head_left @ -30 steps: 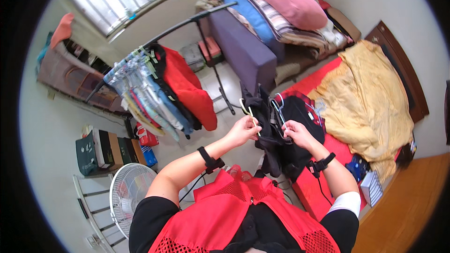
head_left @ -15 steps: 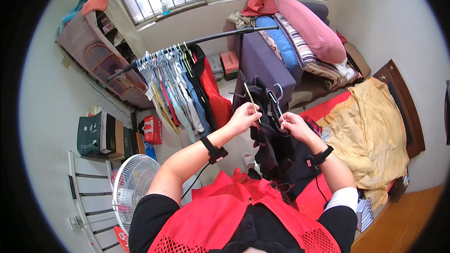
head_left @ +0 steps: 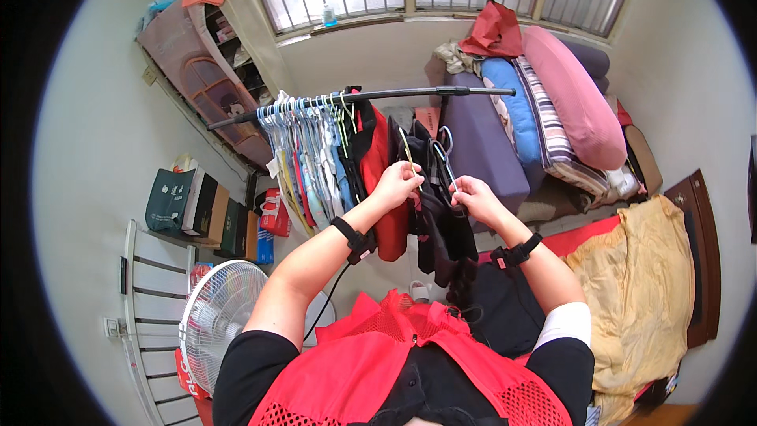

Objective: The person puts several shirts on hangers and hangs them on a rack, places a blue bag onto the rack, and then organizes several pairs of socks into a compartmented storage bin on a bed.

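My left hand [head_left: 397,186] pinches a yellowish clothes hanger [head_left: 407,146] with a dark garment on it. A light blue hanger [head_left: 446,156] is gripped by my right hand [head_left: 478,199], and black clothes [head_left: 444,241] droop below both hands. Both hangers are held close together, in front of the black clothes rail [head_left: 402,94] and apart from it. To the left of my left hand, a red and black garment [head_left: 388,221] hangs from the rail, beside several tightly packed clothes [head_left: 311,177] on hangers.
A white fan [head_left: 225,315] stands at the lower left, near boxes and bags [head_left: 201,209]. Behind the rail's right end, a purple sofa [head_left: 481,138] carries cushions and a pink bolster [head_left: 569,99]. A bed with a yellow cover [head_left: 639,292] is at the right.
My view has shifted, and I am nearer the rail. Both hands, still gripping their hangers, have moved toward the hanging clothes; the dark garments are now beside the red one.
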Demonstrator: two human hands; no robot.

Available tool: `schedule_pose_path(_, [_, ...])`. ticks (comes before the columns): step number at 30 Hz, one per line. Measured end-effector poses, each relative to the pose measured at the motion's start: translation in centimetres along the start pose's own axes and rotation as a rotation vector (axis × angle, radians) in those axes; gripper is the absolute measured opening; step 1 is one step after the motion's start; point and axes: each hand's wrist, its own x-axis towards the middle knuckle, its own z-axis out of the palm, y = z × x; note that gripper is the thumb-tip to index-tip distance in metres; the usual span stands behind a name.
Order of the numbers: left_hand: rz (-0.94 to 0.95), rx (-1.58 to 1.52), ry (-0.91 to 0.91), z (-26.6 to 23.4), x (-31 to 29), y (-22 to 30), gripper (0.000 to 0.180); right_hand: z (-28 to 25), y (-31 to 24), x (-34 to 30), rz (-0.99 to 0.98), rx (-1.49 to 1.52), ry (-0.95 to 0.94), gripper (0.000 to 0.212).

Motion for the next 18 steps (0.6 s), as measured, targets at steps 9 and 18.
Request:
schedule_pose_path(9, [-0.009, 0.128, 0.149, -4.0, 5.7, 2.4, 0.027, -0.6, -3.8, 8.8, -0.034, 0.041, -0.06, 0.014])
schedule_pose_path(18, [-0.039, 0.242, 0.239, -8.3, 9.3, 5.6, 0.032, 0.5, -3.4, 16.1, -0.126, 0.066, -0.07, 0.017])
